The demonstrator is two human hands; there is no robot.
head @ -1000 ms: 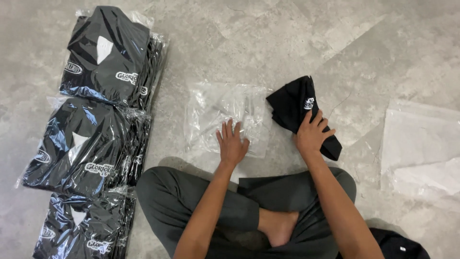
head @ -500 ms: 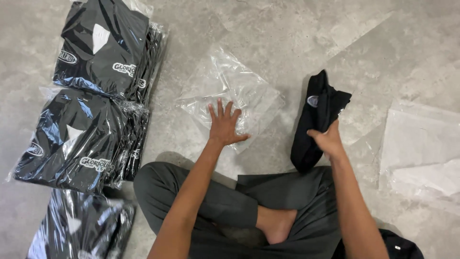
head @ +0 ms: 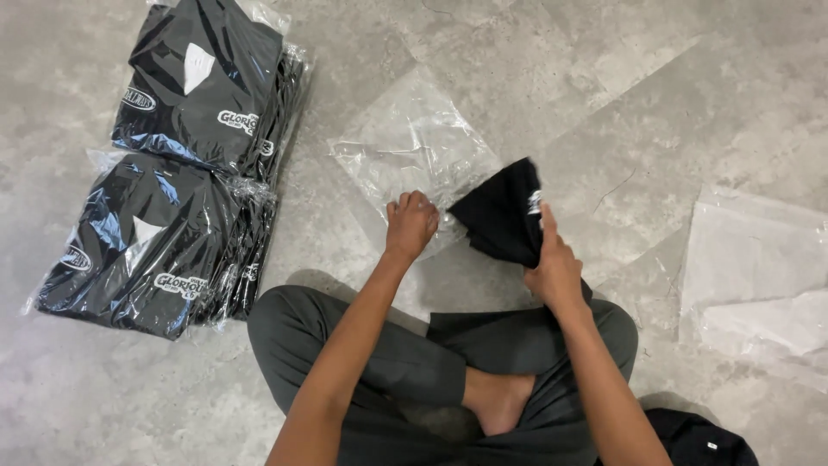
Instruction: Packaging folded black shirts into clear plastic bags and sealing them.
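head view looks down on a person sitting cross-legged on a grey stone-patterned floor [head: 690, 103]. the left hand [head: 410, 226] is curled closed, its fingers pinching the near edge of a clear plastic bag [head: 410, 147] that lies flat and crinkled on the floor ahead of the knees. the right hand [head: 554, 269] grips a folded black garment [head: 500, 216], fingers wrapped along its right edge, thumb side up; the garment is tilted, its far end blurred, and its left corner sits just beside the left hand at the bag's near edge. whether that corner is already inside the bag's mouth cannot be told.

to the left, well apart from the hands, lie two stacks of bagged black garments [head: 185, 164], wrapped in shiny plastic with white markings, one stack beyond the other and touching. at the right edge lies a pile of empty clear bags [head: 759, 267], flat on the floor. a dark piece of cloth [head: 699, 440] shows at the bottom right corner, beside the right forearm. grey trousers [head: 379, 362] and a bare foot [head: 500, 406] fill the lower middle.
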